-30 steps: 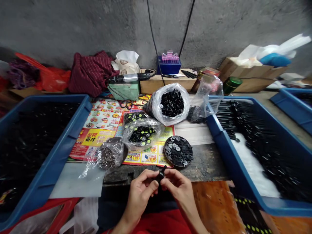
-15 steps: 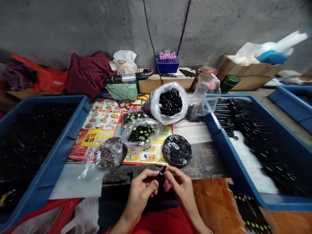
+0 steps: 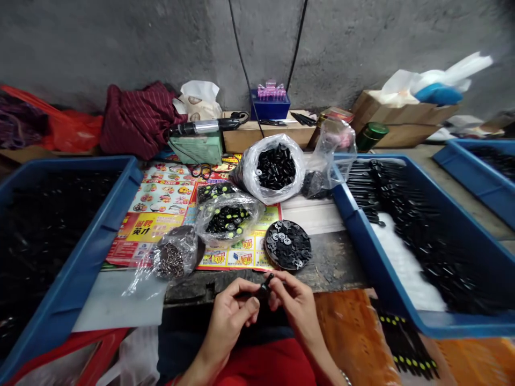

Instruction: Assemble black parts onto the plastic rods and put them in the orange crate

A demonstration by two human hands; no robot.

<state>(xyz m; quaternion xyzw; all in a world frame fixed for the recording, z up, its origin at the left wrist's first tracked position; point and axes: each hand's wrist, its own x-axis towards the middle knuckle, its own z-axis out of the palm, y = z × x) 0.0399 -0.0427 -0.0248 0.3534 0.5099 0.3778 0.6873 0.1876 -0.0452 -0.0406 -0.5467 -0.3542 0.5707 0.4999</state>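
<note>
Between my two hands, just off the bench's front edge, is a small black plastic part (image 3: 266, 282) with a narrow rounded end pointing up. My left hand (image 3: 236, 310) pinches it between thumb and fingers. The fingers of my right hand (image 3: 290, 296) close around its other side; its lower portion is hidden by the fingers. Straight ahead of the hands stands a round dish (image 3: 288, 245) of flat black and grey pieces. Left of that sit a plastic bag (image 3: 229, 220) of black and yellow-green parts and a bag of small metal screws (image 3: 172, 260).
Blue bins of black parts flank me, a left bin (image 3: 134, 170) and a right bin (image 3: 426, 325). Behind the dish is a bag of glossy black pieces (image 3: 276, 166). An electric screwdriver (image 3: 205, 127) lies on a green box (image 3: 197, 147). Printed flyers (image 3: 155, 225) cover part of the bench.
The view has turned slightly, so the bench and bins appear shifted left. Both hands stay together on the black part, with only slight finger movement.
</note>
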